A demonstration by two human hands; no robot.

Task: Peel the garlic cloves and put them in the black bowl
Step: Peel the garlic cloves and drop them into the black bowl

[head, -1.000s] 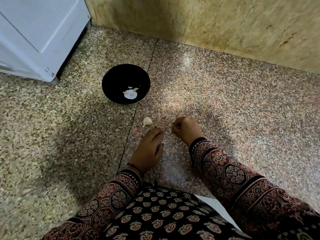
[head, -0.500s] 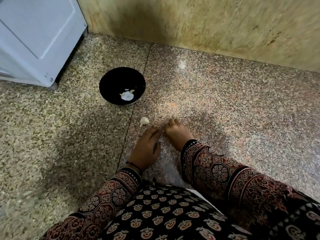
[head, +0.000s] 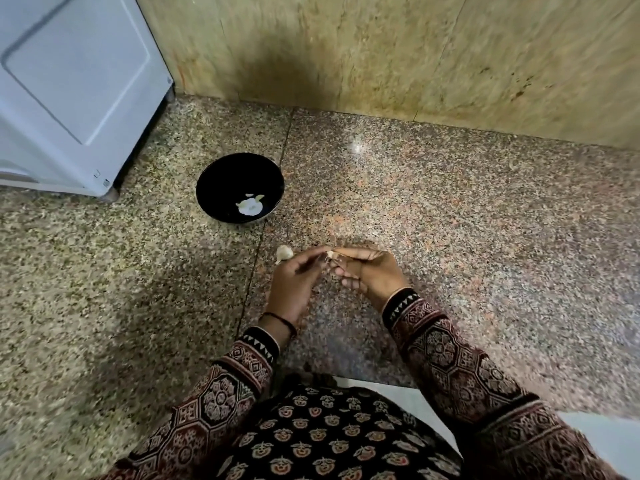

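On the speckled floor (head: 467,237) below a stone wall (head: 381,57), left hand (head: 294,284) and right hand (head: 372,275) pinch one garlic clove (head: 330,254).

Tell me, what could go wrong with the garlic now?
1. The small clove is pinched only between the tips of the left hand and right hand; it might slip onto the speckled floor and be hard to spot.
2. The loose clove lies right beside the left hand and could get knocked away.
3. The black bowl sits apart from the hands, so a tossed clove might miss.
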